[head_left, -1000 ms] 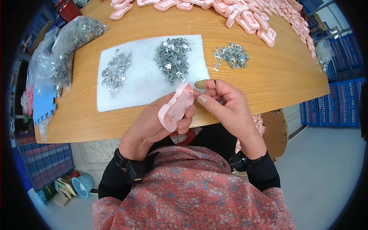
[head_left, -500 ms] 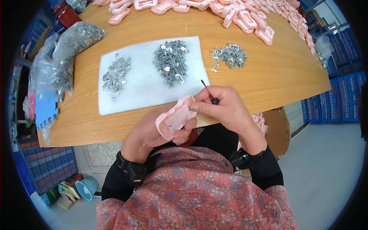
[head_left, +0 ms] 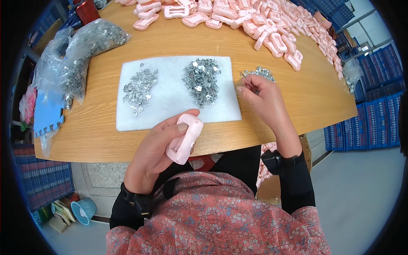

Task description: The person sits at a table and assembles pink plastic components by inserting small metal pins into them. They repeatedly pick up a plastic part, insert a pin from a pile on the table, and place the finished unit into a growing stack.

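Observation:
A pale pink plastic shell, long with a waisted shape and an opening through it, is gripped in my left hand just over the table's near edge. My left thumb presses on its side. Farther right, my right hand is closed around a thin dark screwdriver-like tool; its tip points up and left, and the curled fingers hide the rest. This hand is over the near side of a small pile of metal clips, covering part of it. Whether the fingers touch any clips cannot be seen.
A white foam mat bears a sparse metal-piece pile and a denser one. Many pink shells cover the far side. Plastic bags of metal parts and a red canister stand left. Blue racks flank the table.
My right hand has left the pink shell and reached out right to the small clip pile, still with the tool. My left hand has shifted left and turned the shell over.

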The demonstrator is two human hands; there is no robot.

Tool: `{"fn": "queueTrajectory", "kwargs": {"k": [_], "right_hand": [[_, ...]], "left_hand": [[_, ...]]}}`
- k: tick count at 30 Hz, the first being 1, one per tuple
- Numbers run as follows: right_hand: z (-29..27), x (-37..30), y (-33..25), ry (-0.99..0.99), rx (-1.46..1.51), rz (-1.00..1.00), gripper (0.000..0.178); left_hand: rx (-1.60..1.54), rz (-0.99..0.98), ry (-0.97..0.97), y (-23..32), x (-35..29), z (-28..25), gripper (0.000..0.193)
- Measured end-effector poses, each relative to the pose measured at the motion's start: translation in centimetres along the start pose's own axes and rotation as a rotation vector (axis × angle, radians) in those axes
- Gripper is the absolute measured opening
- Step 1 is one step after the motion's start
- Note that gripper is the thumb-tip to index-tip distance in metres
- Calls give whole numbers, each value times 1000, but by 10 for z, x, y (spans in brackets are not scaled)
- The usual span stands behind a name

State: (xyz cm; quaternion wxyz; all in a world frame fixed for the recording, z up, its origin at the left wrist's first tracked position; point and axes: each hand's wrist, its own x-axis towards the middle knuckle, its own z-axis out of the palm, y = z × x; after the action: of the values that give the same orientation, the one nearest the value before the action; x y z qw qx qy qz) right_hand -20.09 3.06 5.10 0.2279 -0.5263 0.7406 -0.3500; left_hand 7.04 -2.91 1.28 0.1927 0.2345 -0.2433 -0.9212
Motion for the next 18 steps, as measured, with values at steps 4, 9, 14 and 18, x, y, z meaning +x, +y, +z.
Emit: {"fn": "queueTrajectory", "kwargs": {"k": [4, 9, 14, 18], "right_hand": [[2, 38, 1, 50, -168, -86, 14], [8, 64, -10, -36, -285, -59, 14], [23, 69, 0, -83, -316, -43, 16], [23, 66, 5, -58, -262, -23, 14]], "left_hand": [[-21, 17, -26, 4, -7, -11, 43], [-52, 21, -48, 9, -11, -3, 38], [-13, 22, -125, 2, -5, -17, 46], [-5, 0, -129, 2, -3, -18, 52]]}}
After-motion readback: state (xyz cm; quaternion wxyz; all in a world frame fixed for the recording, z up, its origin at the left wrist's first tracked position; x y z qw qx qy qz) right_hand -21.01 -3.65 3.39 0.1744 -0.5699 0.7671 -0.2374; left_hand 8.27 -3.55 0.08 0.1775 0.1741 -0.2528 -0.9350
